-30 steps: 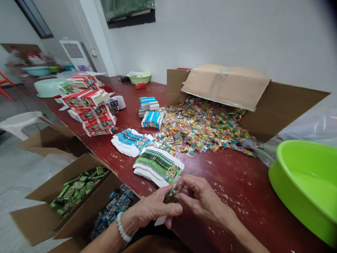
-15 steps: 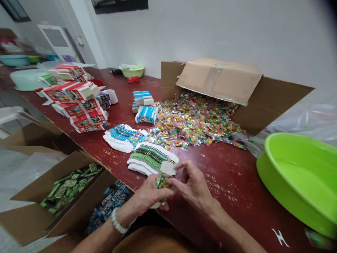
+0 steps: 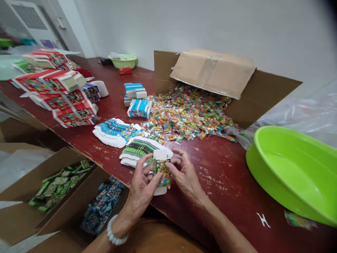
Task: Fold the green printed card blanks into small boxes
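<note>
Dark-red table (image 3: pixel 223 179), pale wall (image 3: pixel 210 24) behind it, and we are at its near edge.
Our left hand (image 3: pixel 142 182) pinches a small green-printed carton (image 3: pixel 161 169), thumb across its front; our right hand (image 3: pixel 185 172) closes thumb and fingers on its upper right edge. We hold it facing us over the table, white flaps (image 3: pixel 161 154) jutting at top and bottom, just in front of the fanned green stack (image 3: pixel 139 148).
</note>
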Demonstrator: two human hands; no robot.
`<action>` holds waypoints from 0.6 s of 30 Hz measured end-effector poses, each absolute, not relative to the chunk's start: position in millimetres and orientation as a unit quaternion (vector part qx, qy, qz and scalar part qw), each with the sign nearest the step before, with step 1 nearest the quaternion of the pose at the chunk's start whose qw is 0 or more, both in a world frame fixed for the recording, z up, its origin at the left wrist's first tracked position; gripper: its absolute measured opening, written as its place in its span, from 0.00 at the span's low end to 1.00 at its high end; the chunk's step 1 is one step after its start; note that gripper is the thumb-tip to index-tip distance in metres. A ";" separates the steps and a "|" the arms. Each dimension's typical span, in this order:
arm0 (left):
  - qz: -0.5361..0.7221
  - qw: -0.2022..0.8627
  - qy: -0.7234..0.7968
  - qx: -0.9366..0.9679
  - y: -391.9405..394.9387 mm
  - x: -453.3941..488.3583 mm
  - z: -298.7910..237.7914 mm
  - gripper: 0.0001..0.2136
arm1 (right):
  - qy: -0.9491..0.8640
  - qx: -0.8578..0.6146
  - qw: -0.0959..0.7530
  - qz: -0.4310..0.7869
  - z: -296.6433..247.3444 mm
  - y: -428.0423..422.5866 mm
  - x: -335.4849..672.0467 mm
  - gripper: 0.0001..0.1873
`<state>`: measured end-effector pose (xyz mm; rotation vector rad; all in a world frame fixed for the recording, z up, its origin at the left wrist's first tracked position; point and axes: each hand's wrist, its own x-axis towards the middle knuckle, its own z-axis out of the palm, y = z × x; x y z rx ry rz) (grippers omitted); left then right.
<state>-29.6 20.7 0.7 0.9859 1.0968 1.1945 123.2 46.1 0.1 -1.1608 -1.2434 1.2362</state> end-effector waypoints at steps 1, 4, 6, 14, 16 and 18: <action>0.514 0.587 0.466 0.418 19.9 -29.4 0.3 0.32 | -0.491 -0.467 0.513 0.527 -2.4 44.6 119.8 0.25; 0.512 0.593 0.462 0.417 20.5 -30.2 2.0 0.27 | -0.463 -0.432 0.548 0.547 -8.7 41.7 113.1 0.17; 0.509 0.591 0.465 0.419 22.1 -31.3 5.1 0.22 | -0.475 -0.436 0.545 0.535 -10.1 43.1 114.0 0.12; 0.453 0.650 0.459 0.403 24.2 -32.7 6.7 0.17 | -0.409 -0.422 0.459 0.667 0.1 66.3 133.7 0.18; 0.450 0.652 0.451 0.410 24.6 -32.8 3.6 0.17 | -0.445 -0.414 0.450 0.654 3.5 68.6 134.6 0.19; 0.468 0.653 0.439 0.403 25.0 -32.6 2.0 0.20 | -0.501 -0.416 0.449 0.611 5.5 67.2 133.9 0.13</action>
